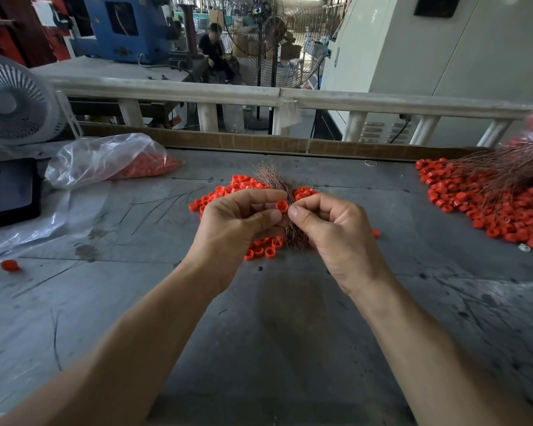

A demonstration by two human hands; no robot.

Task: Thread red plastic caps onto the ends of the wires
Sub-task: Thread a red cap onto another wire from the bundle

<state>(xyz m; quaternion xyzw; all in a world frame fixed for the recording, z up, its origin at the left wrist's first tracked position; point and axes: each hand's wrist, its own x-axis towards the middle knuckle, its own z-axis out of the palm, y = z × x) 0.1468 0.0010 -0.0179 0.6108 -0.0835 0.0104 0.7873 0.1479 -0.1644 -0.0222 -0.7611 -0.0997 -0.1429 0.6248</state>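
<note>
My left hand [239, 221] pinches a red plastic cap [281, 206] between thumb and fingers, above the middle of the grey table [290, 318]. A bundle of thin copper wires [274, 181] also sits in its grip, fanning out above and below the fist. My right hand [330, 229] is right beside the cap, thumb and forefinger pinched together on what looks like a single fine wire end at the cap; the wire itself is too thin to make out. Loose red caps [228, 192] lie heaped under and behind both hands.
A clear bag of red caps [111, 159] lies at the back left, next to a white fan [10, 103]. At the right lies a pile of caps with wires [490, 198]. A stray cap [10, 265] and loose wires [154, 207] lie at the left.
</note>
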